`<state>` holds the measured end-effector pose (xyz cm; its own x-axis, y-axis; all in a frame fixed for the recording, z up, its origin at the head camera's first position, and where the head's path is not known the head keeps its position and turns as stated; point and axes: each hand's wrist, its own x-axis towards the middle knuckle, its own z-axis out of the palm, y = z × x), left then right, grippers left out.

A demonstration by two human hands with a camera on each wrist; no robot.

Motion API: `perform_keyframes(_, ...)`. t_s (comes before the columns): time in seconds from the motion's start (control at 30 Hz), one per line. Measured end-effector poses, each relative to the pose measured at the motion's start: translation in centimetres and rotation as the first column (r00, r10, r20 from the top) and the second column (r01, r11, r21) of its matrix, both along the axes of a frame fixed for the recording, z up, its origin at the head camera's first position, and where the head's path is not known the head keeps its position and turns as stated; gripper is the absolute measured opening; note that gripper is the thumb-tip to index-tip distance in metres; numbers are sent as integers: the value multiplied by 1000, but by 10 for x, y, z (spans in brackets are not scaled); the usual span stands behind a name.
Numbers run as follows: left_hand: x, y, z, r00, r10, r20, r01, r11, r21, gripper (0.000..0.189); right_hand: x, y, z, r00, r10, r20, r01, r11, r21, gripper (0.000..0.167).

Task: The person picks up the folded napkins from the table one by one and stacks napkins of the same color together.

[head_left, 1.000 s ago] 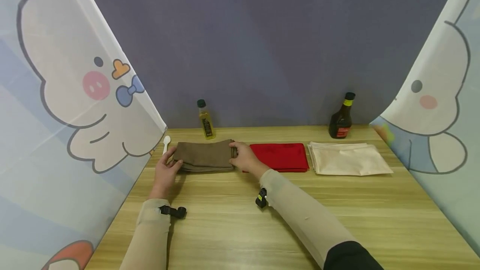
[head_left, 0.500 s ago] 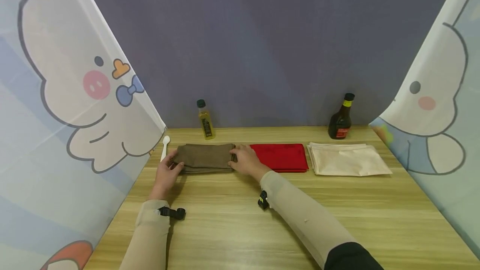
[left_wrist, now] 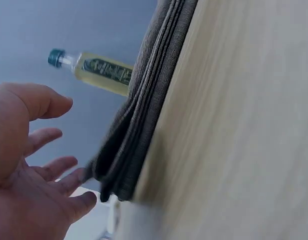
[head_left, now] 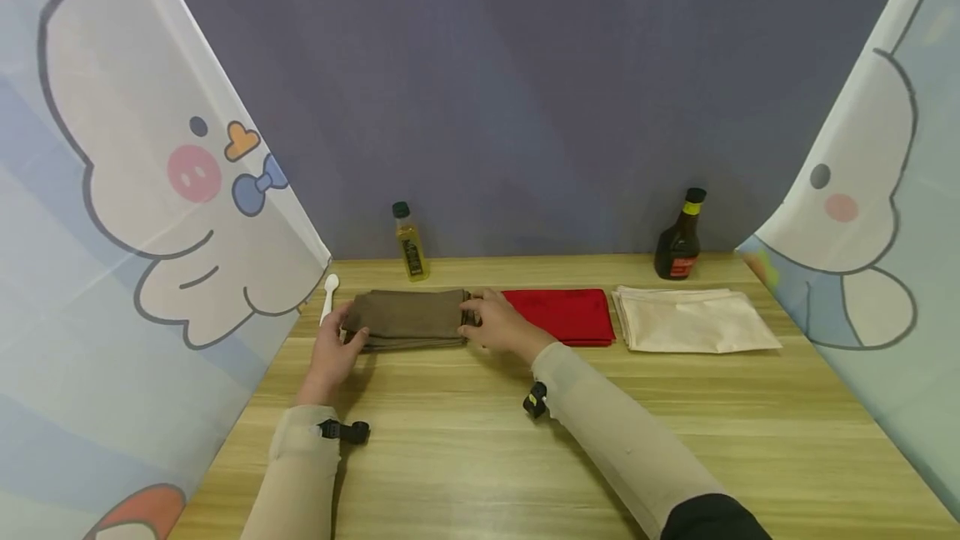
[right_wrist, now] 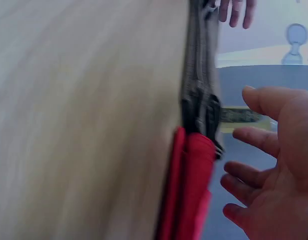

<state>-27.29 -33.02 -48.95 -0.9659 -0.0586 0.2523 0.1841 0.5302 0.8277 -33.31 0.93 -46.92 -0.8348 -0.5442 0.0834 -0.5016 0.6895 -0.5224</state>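
A brown folded cloth (head_left: pixel 408 313) lies on the wooden table between the two hands, its stacked layers showing edge-on in the left wrist view. At its left end is my left hand (head_left: pixel 335 352), fingers spread and relaxed, with fingertips close to the cloth's corner. My right hand (right_wrist: pixel 279 160) hovers by the cloth's right end, thumb and fingers apart with nothing between them. Beside that end lies a red folded cloth (head_left: pixel 566 317), its left part hidden behind the right hand in the head view. The brown and red cloths meet in the right wrist view.
A cream folded cloth (head_left: pixel 693 319) lies farther right. Behind the cloths stand a small oil bottle (head_left: pixel 412 247) and a dark sauce bottle (head_left: pixel 678 242). A white spoon (head_left: pixel 328 294) lies at the left edge. Printed side panels and a grey back panel (head_left: pixel 480 107) border the table.
The brown cloth's raised back edge has settled flatter onto the stack. Both hands have loosened from its ends, and the right hand has drawn slightly back.
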Motion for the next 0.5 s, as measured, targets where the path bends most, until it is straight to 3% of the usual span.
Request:
perform_keyframes(0.13,4,11,8,996,-14,-89,3,993,-120,62,8,19,10,1000,26,14,-25,998,-58,56)
perform_keyframes(0.27,10,24,15,985,-74,-156,45,982,-183,56,20,48,13,1000,20,9,-19,994,-103,55)
perform_keyframes(0.5,21,48,24,976,-165,-141,120,951,-284,59,46,119,11,996,-74,-45,67,988,-142,58)
